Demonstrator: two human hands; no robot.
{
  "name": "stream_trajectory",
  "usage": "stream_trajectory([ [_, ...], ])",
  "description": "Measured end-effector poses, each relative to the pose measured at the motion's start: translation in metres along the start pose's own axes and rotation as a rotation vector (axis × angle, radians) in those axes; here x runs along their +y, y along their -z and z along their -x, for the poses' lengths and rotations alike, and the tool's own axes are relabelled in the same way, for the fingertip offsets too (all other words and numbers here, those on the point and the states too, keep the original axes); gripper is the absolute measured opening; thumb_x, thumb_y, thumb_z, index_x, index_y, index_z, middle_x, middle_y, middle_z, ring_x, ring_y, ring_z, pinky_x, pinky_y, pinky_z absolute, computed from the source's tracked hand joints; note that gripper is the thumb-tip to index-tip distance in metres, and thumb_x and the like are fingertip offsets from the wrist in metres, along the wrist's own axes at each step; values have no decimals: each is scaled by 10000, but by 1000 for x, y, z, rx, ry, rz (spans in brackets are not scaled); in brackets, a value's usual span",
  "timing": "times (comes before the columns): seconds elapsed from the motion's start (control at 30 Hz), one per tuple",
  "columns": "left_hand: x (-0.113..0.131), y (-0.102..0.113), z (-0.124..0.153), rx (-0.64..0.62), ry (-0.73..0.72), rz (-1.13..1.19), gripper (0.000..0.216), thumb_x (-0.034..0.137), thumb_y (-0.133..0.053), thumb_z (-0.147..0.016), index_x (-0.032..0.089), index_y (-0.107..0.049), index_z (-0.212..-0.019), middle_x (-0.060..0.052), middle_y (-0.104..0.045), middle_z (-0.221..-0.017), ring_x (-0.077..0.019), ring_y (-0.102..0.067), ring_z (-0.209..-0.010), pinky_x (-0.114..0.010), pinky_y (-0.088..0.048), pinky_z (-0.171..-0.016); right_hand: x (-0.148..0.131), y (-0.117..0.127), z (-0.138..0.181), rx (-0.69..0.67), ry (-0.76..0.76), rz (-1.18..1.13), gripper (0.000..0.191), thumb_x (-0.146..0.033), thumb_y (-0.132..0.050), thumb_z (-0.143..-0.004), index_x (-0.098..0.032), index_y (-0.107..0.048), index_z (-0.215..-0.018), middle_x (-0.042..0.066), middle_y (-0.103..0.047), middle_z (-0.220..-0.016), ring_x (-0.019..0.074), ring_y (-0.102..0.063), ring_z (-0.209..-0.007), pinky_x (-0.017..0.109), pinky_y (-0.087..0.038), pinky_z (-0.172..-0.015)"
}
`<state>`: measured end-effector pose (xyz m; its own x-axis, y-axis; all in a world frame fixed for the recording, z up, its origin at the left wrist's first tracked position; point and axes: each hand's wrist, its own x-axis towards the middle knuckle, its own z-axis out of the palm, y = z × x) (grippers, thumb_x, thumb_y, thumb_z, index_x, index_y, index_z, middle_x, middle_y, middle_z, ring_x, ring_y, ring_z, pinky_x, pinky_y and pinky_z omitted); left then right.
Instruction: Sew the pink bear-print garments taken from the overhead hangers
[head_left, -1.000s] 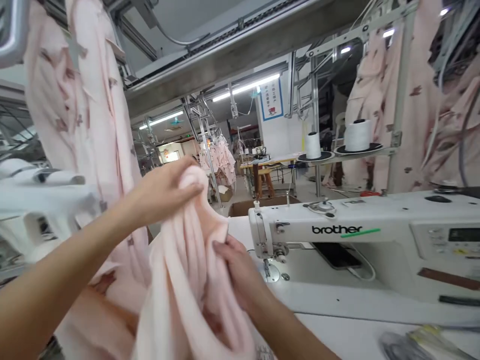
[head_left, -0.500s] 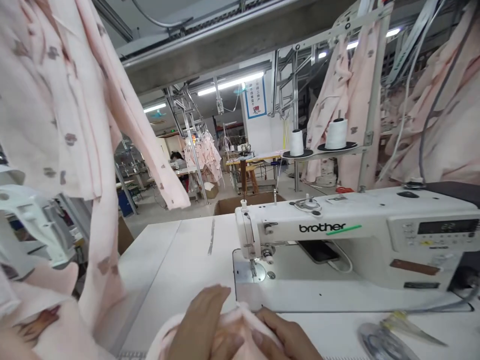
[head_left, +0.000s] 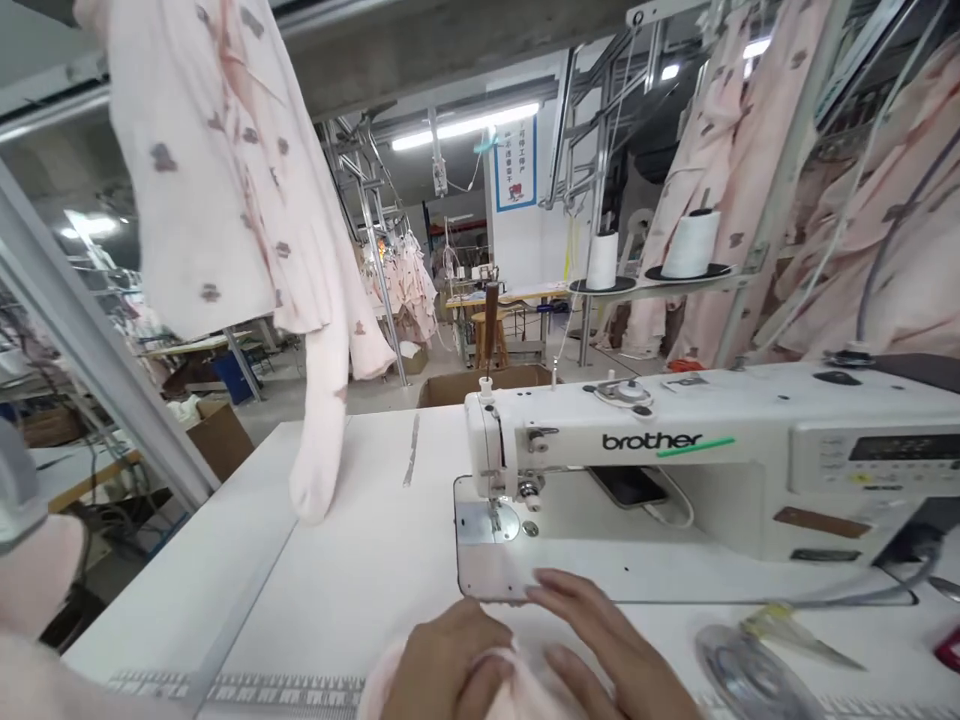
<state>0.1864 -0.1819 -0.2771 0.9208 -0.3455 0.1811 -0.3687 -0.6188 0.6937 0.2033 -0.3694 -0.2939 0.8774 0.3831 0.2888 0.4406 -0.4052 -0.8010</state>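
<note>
My left hand [head_left: 442, 665] is curled over a bunched piece of pale pink fabric [head_left: 525, 692] at the bottom of the view, gripping it. My right hand [head_left: 600, 640] lies beside it with fingers spread, its thumb side against the fabric. Both are on the white sewing table [head_left: 247, 590], just in front of a white Brother sewing machine [head_left: 637, 440]. The machine's needle and presser foot [head_left: 493, 512] are a short way beyond my hands. Most of the fabric is hidden under my hands or cut off by the frame.
A pink printed garment [head_left: 217, 170] hangs at the upper left, its sleeve [head_left: 319, 465] reaching down to the table. Thread cones [head_left: 691, 245] stand on a stand behind the machine. A phone [head_left: 626, 487] lies under the machine's arm. Snips [head_left: 795, 635] lie at the lower right.
My hands have come down from mid-air to the table edge with the fabric. The hanging garment has swung away to the left, and my view has turned slightly.
</note>
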Motion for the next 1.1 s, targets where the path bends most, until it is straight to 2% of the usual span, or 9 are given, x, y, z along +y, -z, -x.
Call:
stream_trajectory([
  [0.13,-4,-6,17,108,177,93,187,208,-453,-825,224,-631,-881,-5,-649,-875,-139,-592,-830,-207,-427,-738,-7,-28,-7,-152,-55,-234,234,-292,-466,-861,-232,-620,-1026,46,-635,-1005,184,-576,-943,267,-448,-828],
  [0.27,0,-12,21,152,386,206,112,227,-521,-788,213,-631,-774,23,-647,-770,-131,-587,-756,-201,-425,-680,-13,-28,-6,-177,-212,-303,103,-276,-521,-830,-208,-595,-810,-21,-615,-726,140,-555,-699,213,-402,-615],
  [0.37,-1,-11,20,89,337,186,118,223,-522,-796,224,-639,-778,28,-642,-791,-122,-579,-769,-201,-416,-690,-18,-16,-5,-229,-206,-163,137,-269,-472,-854,-203,-528,-747,-55,-518,-600,109,-468,-583,207,-314,-527],
  [0.5,-5,-8,20,5,121,98,183,201,-453,-849,233,-632,-869,6,-630,-871,-118,-575,-811,-210,-416,-717,-25,-1,-15,-277,-171,-62,121,-166,-459,-795,-187,-506,-685,-53,-499,-597,93,-437,-574,202,-296,-524],
  [0.63,-10,-8,22,87,-60,4,176,148,-426,-857,212,-588,-879,-2,-599,-825,-100,-566,-739,-194,-423,-653,-16,-1,-35,-477,-348,-490,111,-246,-528,-723,-167,-515,-645,-45,-502,-524,87,-463,-494,186,-338,-469],
  [0.77,-13,-11,25,176,-171,-74,221,78,-404,-833,213,-555,-922,-20,-567,-877,-89,-553,-718,-172,-447,-619,5,-21,-44,-653,-597,-905,135,-264,-610,-586,-149,-542,-601,-56,-481,-435,59,-394,-351,158,-283,-343],
  [0.9,-18,-15,26,207,-200,-55,255,61,-386,-820,215,-553,-937,-49,-565,-1053,-90,-570,-753,-186,-484,-661,17,-43,-38,-680,-785,-1217,153,-203,-598,-514,-119,-575,-640,-15,-563,-554,75,-515,-495,169,-405,-500],
  [0.97,-23,-17,26,212,-188,7,225,80,-402,-821,211,-553,-924,-43,-603,-1013,-117,-589,-856,-212,-488,-734,18,-46,-35,-695,-810,-1291,171,-191,-596,-506,-106,-582,-654,8,-586,-616,93,-549,-577,192,-429,-592],
  [1.1,-28,-18,26,266,-7,126,170,119,-411,-814,197,-555,-858,-41,-627,-926,-139,-596,-868,-237,-481,-744,6,-34,-30,-520,-652,-1147,202,-284,-663,-608,-127,-557,-680,-24,-525,-602,88,-492,-572,204,-387,-598],
])
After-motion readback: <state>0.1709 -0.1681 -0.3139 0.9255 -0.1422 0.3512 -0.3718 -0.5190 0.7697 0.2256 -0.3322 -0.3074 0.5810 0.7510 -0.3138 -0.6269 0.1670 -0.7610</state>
